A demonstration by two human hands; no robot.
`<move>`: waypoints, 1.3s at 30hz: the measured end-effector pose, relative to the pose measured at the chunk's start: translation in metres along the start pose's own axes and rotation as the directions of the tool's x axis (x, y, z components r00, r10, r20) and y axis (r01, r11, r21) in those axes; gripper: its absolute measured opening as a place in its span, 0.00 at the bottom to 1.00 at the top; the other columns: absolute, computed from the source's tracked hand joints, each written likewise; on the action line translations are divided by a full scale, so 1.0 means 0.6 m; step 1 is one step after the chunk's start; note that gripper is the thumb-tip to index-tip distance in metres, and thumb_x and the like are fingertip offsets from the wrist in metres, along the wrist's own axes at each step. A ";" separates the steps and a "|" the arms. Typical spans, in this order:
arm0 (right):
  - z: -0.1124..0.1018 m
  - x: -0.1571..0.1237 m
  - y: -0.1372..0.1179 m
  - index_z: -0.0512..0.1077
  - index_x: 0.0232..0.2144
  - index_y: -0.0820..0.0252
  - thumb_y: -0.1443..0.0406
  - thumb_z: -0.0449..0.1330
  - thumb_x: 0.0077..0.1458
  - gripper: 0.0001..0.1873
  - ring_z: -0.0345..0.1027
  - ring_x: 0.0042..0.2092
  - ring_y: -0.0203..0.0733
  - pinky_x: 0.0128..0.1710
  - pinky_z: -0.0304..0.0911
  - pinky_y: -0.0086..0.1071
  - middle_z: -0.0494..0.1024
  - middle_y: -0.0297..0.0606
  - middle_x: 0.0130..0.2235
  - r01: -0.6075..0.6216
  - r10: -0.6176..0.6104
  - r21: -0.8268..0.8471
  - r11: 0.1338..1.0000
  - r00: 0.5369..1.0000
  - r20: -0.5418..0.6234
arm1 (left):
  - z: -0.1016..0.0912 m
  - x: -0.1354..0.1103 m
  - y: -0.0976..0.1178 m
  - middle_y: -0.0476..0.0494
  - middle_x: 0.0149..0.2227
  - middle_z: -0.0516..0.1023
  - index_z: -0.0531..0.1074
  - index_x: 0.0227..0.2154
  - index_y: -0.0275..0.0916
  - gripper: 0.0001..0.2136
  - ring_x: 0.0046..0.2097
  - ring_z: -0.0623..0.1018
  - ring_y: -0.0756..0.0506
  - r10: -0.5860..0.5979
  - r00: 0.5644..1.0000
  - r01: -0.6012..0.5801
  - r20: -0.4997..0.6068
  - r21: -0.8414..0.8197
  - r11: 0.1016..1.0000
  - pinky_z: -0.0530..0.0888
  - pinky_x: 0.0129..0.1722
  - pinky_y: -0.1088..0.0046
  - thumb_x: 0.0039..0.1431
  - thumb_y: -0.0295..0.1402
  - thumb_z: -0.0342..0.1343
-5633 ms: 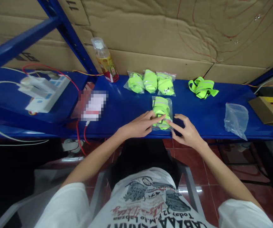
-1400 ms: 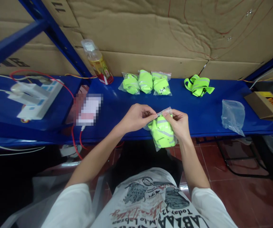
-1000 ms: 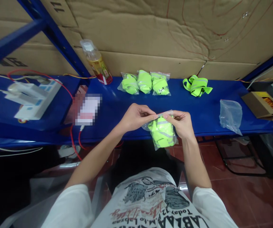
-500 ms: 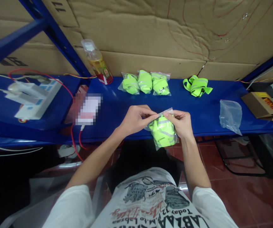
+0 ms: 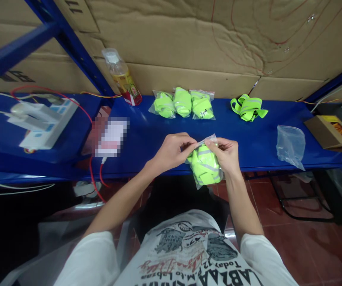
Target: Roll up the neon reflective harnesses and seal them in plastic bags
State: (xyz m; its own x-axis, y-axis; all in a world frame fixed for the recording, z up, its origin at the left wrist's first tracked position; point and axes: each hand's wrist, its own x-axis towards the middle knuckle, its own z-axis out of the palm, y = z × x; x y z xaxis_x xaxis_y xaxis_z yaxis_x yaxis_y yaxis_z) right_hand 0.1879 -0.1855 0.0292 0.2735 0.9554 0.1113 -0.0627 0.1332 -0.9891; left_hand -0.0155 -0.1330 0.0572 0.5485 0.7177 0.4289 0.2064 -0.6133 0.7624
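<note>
A clear zip bag (image 5: 201,182) with a folded neon-yellow reflective strap (image 5: 206,162) inside hangs at the table's front edge. My left hand (image 5: 175,150) pinches the left end of the bag's top edge between thumb and fingers. Close by, my right hand (image 5: 227,154) grips the same edge at its right end, thumb on top. Farther back stand three packed bags of neon straps, the middle one (image 5: 182,102) between the other two. To their right lies a loose neon strap (image 5: 248,108) in a bundle, outside any bag.
An empty clear bag (image 5: 291,146) lies at the right, beside an open cardboard box (image 5: 329,132). At the back left a drink bottle (image 5: 123,81) leans near the cardboard wall. A power strip (image 5: 47,125) with cables and a blurred-out white object (image 5: 111,137) occupy the left.
Both hands keep their pinch on the bag's top edge, with hardly any movement. The whole view has shifted very slightly.
</note>
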 end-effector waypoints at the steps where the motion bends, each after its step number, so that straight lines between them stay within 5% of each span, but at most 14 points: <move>1: 0.002 0.000 0.000 0.87 0.31 0.54 0.56 0.78 0.49 0.11 0.74 0.28 0.38 0.28 0.68 0.31 0.85 0.35 0.30 0.003 -0.003 -0.007 1.000 1.000 -0.005 | 0.002 0.000 -0.002 0.44 0.33 0.82 0.83 0.34 0.37 0.11 0.32 0.76 0.50 0.012 1.000 -0.012 -0.006 0.016 1.000 0.70 0.33 0.75 0.70 0.35 0.60; 8: 0.002 0.007 -0.004 0.87 0.34 0.55 0.53 0.77 0.51 0.14 0.75 0.29 0.39 0.29 0.69 0.32 0.86 0.37 0.32 -0.058 0.059 -0.032 0.998 0.997 0.039 | 0.006 0.014 -0.012 0.46 0.32 0.80 0.82 0.34 0.37 0.10 0.31 0.75 0.51 -0.029 0.999 0.029 -0.014 0.011 1.000 0.68 0.31 0.76 0.69 0.35 0.59; 15: 0.002 0.015 -0.002 0.86 0.32 0.55 0.55 0.76 0.52 0.11 0.75 0.29 0.39 0.29 0.68 0.33 0.85 0.36 0.31 0.057 -0.056 -0.079 0.995 0.998 0.009 | 0.008 0.020 -0.023 0.46 0.33 0.80 0.82 0.35 0.37 0.09 0.30 0.74 0.52 -0.050 0.999 0.049 -0.013 -0.046 0.998 0.68 0.30 0.76 0.68 0.36 0.60; 22: -0.009 0.021 -0.009 0.88 0.35 0.52 0.55 0.77 0.52 0.11 0.80 0.38 0.45 0.37 0.74 0.37 0.88 0.38 0.38 0.029 -0.015 -0.095 0.995 0.989 0.150 | 0.003 0.024 -0.022 0.45 0.34 0.80 0.83 0.36 0.37 0.10 0.31 0.75 0.51 0.036 0.999 -0.036 0.024 -0.004 0.999 0.68 0.32 0.75 0.70 0.35 0.59; 30: -0.014 0.037 -0.001 0.87 0.33 0.54 0.53 0.76 0.52 0.13 0.81 0.38 0.47 0.38 0.74 0.38 0.87 0.40 0.37 0.049 -0.029 -0.132 0.990 0.989 0.145 | -0.003 0.029 -0.042 0.46 0.27 0.80 0.82 0.32 0.35 0.16 0.26 0.73 0.52 -0.173 0.976 0.194 0.129 -0.174 0.965 0.65 0.25 0.78 0.65 0.46 0.65; 36: -0.014 0.060 0.006 0.87 0.35 0.55 0.52 0.80 0.45 0.18 0.80 0.35 0.44 0.37 0.73 0.35 0.88 0.40 0.37 -0.145 0.159 -0.075 0.987 0.954 0.253 | -0.004 0.041 -0.060 0.47 0.26 0.78 0.80 0.31 0.34 0.16 0.26 0.71 0.54 -0.166 0.971 0.215 0.173 -0.323 0.922 0.65 0.25 0.79 0.62 0.45 0.67; 39: -0.016 0.071 0.003 0.87 0.32 0.56 0.52 0.81 0.41 0.19 0.79 0.36 0.44 0.38 0.73 0.36 0.88 0.39 0.35 -0.116 0.144 -0.116 0.987 0.948 0.282 | -0.001 0.048 -0.070 0.46 0.26 0.78 0.79 0.31 0.33 0.18 0.26 0.72 0.54 -0.187 0.957 0.258 0.220 -0.360 0.897 0.66 0.24 0.80 0.60 0.46 0.69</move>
State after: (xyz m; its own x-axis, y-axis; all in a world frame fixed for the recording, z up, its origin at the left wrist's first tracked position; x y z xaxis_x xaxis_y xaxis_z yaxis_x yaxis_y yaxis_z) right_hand 0.2090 -0.1469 0.0315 -0.0208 0.9997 -0.0101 0.0173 -0.0097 -0.9998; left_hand -0.0089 -0.0863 0.0377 0.6647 0.7294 0.1615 0.0351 -0.2465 0.9685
